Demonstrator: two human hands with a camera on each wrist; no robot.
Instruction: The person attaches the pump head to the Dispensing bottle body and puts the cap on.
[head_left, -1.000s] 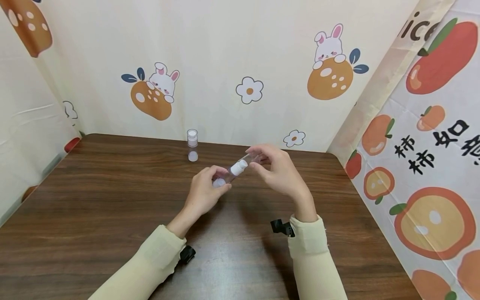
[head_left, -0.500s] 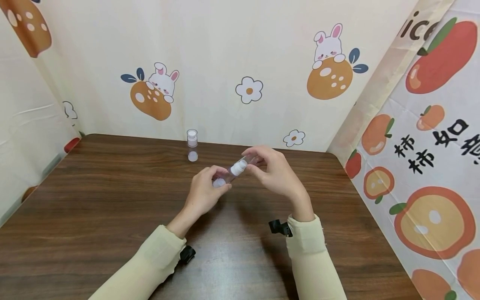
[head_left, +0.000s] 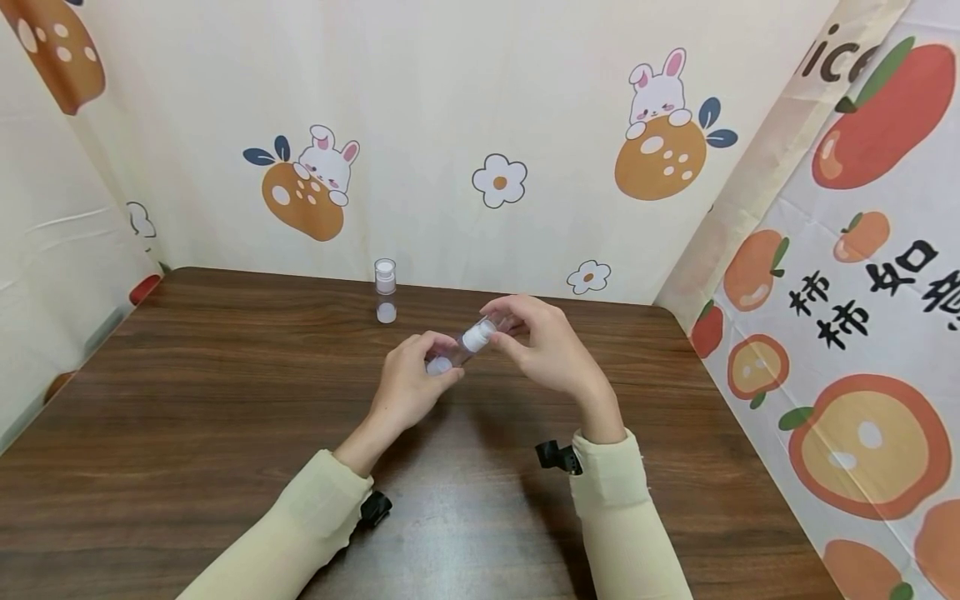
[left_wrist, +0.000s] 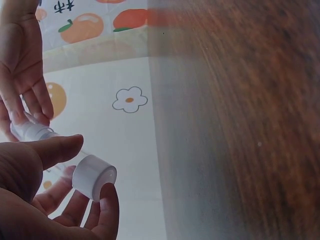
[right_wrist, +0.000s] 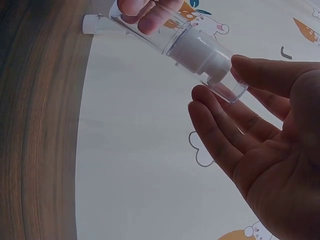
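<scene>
Both hands are on a clear spray or pump bottle (head_left: 477,336) with a white top, held tilted above the table. My left hand (head_left: 408,379) grips its lower end; the white base (left_wrist: 95,177) sticks out between thumb and fingers in the left wrist view. At the upper end, my right hand (head_left: 551,342) pinches a clear cap (right_wrist: 231,91) between thumb and fingers. In the right wrist view this cap surrounds the white pump head (right_wrist: 197,54). A second, similar bottle (head_left: 386,292) stands upright behind the hands.
The brown wooden table (head_left: 225,417) reaches back to a printed curtain (head_left: 420,125). Another printed cloth (head_left: 847,350) hangs along the right side. Black wrist cameras sit near both cuffs.
My right hand has moved slightly down and left with the clear cap, bringing it further over the white pump head. The left hand and the standing bottle have stayed put.
</scene>
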